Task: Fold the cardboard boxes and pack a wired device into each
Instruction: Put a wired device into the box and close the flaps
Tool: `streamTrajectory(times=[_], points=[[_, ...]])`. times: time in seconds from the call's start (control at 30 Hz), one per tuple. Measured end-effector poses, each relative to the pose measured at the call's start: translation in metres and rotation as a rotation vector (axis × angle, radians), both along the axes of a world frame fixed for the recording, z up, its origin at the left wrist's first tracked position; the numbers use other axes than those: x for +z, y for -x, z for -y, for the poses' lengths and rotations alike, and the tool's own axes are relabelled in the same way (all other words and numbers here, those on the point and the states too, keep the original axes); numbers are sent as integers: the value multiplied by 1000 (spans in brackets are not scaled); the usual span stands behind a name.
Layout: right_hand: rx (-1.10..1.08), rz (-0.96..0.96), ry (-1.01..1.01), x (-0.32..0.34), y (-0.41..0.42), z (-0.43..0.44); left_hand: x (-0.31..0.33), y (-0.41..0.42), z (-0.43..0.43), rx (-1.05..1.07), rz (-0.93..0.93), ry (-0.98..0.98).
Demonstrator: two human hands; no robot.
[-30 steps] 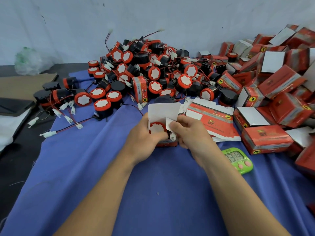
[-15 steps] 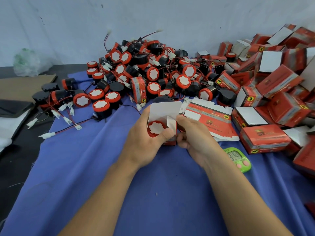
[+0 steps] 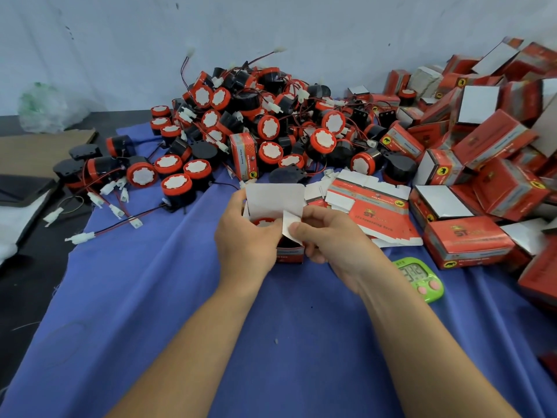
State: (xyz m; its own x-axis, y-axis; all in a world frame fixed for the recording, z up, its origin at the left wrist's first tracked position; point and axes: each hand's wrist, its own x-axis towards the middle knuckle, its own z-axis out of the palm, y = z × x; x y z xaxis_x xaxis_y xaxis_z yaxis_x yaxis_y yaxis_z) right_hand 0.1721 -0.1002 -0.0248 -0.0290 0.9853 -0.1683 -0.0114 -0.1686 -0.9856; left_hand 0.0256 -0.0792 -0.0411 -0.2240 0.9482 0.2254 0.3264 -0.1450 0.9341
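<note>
A small red cardboard box (image 3: 290, 254) stands on the blue cloth at the centre, its white top flap (image 3: 274, 198) raised. Inside it sits a red and black wired device (image 3: 263, 222), mostly hidden. My left hand (image 3: 245, 239) grips the box's left side, thumb over the opening. My right hand (image 3: 331, 236) holds the right side and pinches a white side flap (image 3: 290, 227). A big pile of wired devices (image 3: 265, 128) lies behind. Flat unfolded boxes (image 3: 367, 203) lie just right of my hands.
Packed red boxes (image 3: 482, 164) are heaped along the right. A green digital timer (image 3: 420, 277) lies by my right wrist. Loose devices and white connectors (image 3: 114, 191) spread to the left. Brown cardboard (image 3: 39, 146) and a plastic bag (image 3: 42, 107) sit at far left.
The device has sunk lower into the box. My right hand has taken hold of the white side flap, and the top flap stands more upright.
</note>
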Motion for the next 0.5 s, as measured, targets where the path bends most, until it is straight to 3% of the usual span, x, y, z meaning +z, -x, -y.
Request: streamTrajectory(times=[0.23, 0.4, 0.43, 0.5], points=[[-55, 31, -10, -1, 5, -5, 11, 5, -1, -188, 439, 190], [-151, -73, 75, -1, 6, -11, 14, 41, -10, -607, 724, 323], [-163, -93, 73, -2, 6, -11, 15, 47, -13, -645, 701, 335], [-153, -88, 20, -5, 8, -10, 12, 49, -16, -690, 461, 294]])
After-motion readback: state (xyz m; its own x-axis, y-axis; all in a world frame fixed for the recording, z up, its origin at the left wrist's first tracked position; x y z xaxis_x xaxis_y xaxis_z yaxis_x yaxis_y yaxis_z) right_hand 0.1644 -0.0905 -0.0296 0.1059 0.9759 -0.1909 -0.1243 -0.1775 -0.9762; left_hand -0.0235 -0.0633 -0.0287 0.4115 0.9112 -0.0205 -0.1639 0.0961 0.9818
